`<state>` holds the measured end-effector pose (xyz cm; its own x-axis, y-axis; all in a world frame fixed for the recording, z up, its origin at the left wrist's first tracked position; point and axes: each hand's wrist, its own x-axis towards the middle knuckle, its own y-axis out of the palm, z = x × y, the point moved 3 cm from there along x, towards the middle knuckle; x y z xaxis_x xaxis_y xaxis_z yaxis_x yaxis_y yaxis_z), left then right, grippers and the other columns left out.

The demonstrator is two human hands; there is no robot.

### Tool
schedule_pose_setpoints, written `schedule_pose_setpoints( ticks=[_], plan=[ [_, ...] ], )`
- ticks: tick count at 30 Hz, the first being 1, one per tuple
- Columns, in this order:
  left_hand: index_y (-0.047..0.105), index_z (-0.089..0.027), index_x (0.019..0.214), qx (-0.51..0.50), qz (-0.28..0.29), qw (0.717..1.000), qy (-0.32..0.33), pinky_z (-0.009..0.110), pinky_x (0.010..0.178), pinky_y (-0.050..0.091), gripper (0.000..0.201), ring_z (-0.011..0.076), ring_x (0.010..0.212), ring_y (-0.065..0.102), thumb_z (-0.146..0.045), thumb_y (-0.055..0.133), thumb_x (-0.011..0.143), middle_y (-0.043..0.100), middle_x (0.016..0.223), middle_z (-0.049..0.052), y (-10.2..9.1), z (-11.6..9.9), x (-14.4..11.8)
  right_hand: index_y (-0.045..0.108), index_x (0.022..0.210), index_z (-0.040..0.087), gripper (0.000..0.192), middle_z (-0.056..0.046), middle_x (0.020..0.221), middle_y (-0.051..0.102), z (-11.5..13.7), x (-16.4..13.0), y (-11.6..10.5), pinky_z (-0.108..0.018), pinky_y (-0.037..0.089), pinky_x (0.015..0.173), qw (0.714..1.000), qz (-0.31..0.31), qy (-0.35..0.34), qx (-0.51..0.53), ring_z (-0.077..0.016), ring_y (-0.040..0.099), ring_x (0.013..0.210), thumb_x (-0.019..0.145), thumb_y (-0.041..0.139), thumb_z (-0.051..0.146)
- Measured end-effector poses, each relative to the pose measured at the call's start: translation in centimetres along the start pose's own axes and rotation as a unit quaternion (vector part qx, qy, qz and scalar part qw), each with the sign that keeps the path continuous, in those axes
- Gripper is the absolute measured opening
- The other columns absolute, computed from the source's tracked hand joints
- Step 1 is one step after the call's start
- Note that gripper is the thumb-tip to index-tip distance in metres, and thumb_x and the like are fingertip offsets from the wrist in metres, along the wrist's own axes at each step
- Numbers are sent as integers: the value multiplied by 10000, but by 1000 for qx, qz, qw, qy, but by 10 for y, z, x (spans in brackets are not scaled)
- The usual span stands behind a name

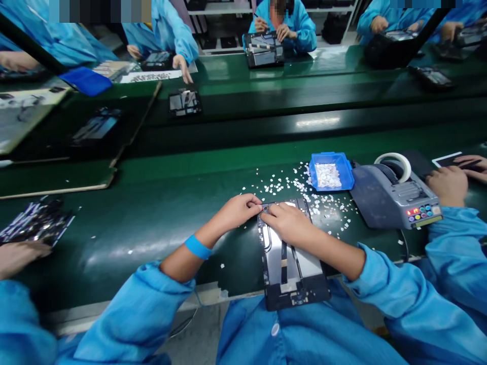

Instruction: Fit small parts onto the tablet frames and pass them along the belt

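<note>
— Head view: where are the hands right now?

— Both at the far end of the tablet chassis (291, 263), which lies lengthwise on the green counter (152, 203), its near end hanging over the counter edge toward the person's lap. The left hand (239, 209) is curled, fingertips pinched together right at the chassis's top left corner. What sits between those fingertips is too small to tell.

— And the right?

— The right hand (291, 223) lies palm down across the top of the chassis, fingers bent and pressing near that same corner, the two hands nearly touching.

— What's around them?

— White paper scraps (304, 190) are scattered just beyond, a blue tray (344, 172) of white bits beside them, then a grey tape dispenser (395, 197) to the right. A neighbour's hand (451, 185) rests past it.
</note>
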<state>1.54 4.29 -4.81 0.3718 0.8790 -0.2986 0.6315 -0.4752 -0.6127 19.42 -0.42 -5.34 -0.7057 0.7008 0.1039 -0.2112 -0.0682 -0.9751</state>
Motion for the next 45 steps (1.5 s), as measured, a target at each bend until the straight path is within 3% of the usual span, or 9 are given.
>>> schedule_pose_setpoints(
  ticks=[5, 8, 15, 18, 24, 29, 33, 38, 45],
  plan=[
    [614, -200, 801, -78, 54, 995, -37, 251, 525, 362, 281, 160, 562, 529, -452, 699, 710, 576, 579, -40, 0, -6, 16, 694, 1185, 197, 303, -70, 977, 685, -2, -31, -30, -330, 453, 812, 981, -138, 13, 138, -202, 569, 887, 973, 503, 97],
    [579, -211, 751, -101, 81, 990, -50, 250, 526, 335, 327, 157, 560, 495, -493, 726, 674, 550, 581, -45, -2, -6, 24, 703, 1109, 214, 219, -50, 961, 711, -13, -95, -54, -329, 499, 810, 910, -285, 143, 266, -185, 633, 879, 985, 526, 181],
    [575, -224, 713, -90, 90, 990, -62, 258, 539, 313, 420, 165, 575, 454, -597, 745, 622, 531, 563, -42, -1, 5, 33, 565, 897, 230, 331, 114, 604, 461, -83, -263, -37, -160, 314, 405, 458, -562, 480, 493, -59, 395, 445, 785, 789, 446],
    [603, -227, 729, -71, 84, 992, -57, 250, 555, 322, 396, 166, 589, 477, -601, 715, 665, 565, 561, -43, 0, 8, 34, 590, 919, 202, 464, 84, 687, 537, -114, -277, -24, -138, 279, 361, 385, -533, 510, 554, -44, 428, 452, 668, 853, 490],
    [653, -265, 864, -14, 13, 999, -31, 329, 704, 469, 391, 246, 764, 641, -627, 675, 719, 733, 761, -28, -13, 7, 19, 510, 729, 194, 397, 85, 603, 494, -133, -274, -29, -119, 250, 336, 394, -526, 492, 572, -30, 386, 422, 629, 853, 368],
    [651, -280, 934, 44, -165, 984, -45, 362, 676, 480, 342, 265, 751, 631, -579, 583, 783, 699, 774, -9, -19, -22, -26, 555, 736, 191, 343, 71, 611, 540, -89, -261, -31, -133, 289, 351, 420, -536, 479, 555, -36, 406, 427, 673, 827, 390],
    [670, -236, 931, -128, -80, 989, -1, 347, 694, 509, 299, 233, 765, 647, -495, 627, 788, 719, 835, 34, 25, -68, -50, 645, 793, 181, 275, 34, 612, 607, -37, -194, -20, -177, 309, 375, 528, -421, 442, 590, -59, 424, 412, 798, 746, 436],
    [643, -196, 1015, -358, -6, 934, 5, 300, 695, 506, 317, 170, 752, 627, -403, 696, 781, 706, 917, 57, 80, -89, -44, 701, 793, 185, 188, 49, 520, 574, 4, -107, -17, -202, 381, 455, 644, -295, 375, 598, -93, 490, 450, 844, 688, 365],
    [585, -203, 798, -354, -156, 922, -22, 243, 593, 414, 169, 115, 617, 496, -354, 646, 843, 581, 729, -21, 49, -50, -51, 768, 1031, 219, 213, -22, 824, 754, -2, -74, -21, -280, 529, 634, 798, -221, 283, 484, -158, 664, 669, 941, 594, 302]
  ],
)
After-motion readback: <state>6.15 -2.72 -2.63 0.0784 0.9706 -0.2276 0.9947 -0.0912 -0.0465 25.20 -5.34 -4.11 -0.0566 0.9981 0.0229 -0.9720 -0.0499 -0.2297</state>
